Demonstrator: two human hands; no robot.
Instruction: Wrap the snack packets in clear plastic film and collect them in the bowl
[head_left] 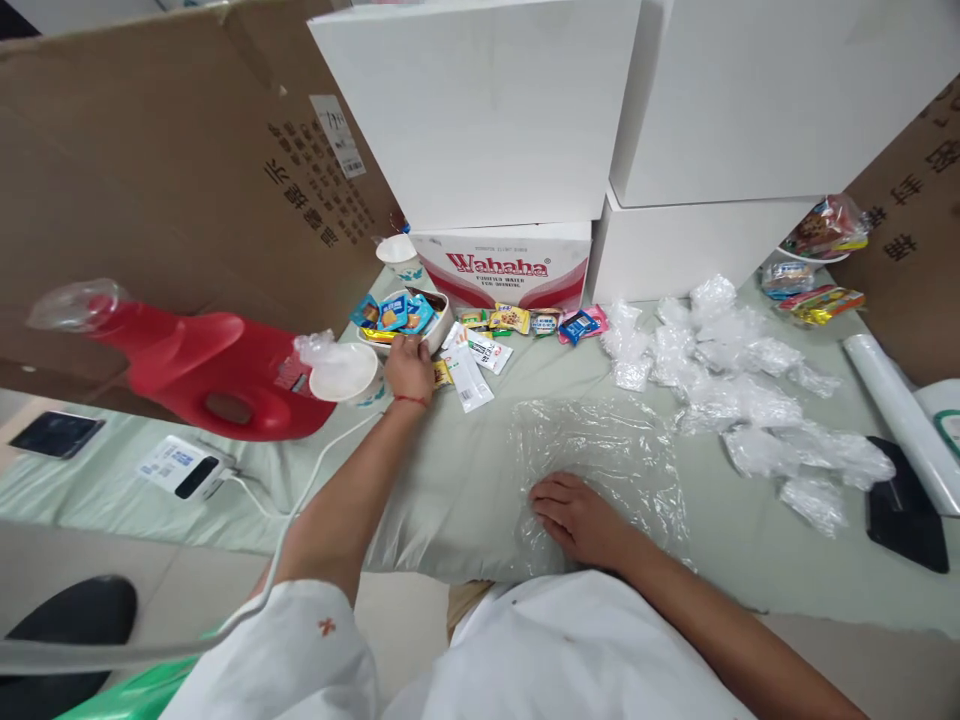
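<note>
My left hand (pixel 409 370) is at the near rim of a white container (pixel 442 325) filled with small wrapped snacks (pixel 394 312), mostly blue packets. Its fingers are bent and close together, and whatever they pinch is hidden. Flat on the cloth in front of me lies a sheet of clear plastic film (pixel 600 430). Resting on the film's left part is my right hand (pixel 574 515), palm down, fingers stretched out and holding nothing. Two white packets (pixel 469 375) lie just right of the container, near a few small colourful snack packets (pixel 510 318).
Several crumpled clear plastic bundles (pixel 720 360) cover the right side. At left stand a red jug (pixel 217 370) and a paper cup (pixel 345 372); a white cable (pixel 322 465) crosses there. White boxes (pixel 480 110) and a Wahaha carton (pixel 510 265) line the back. A film roll (pixel 900 420) lies far right.
</note>
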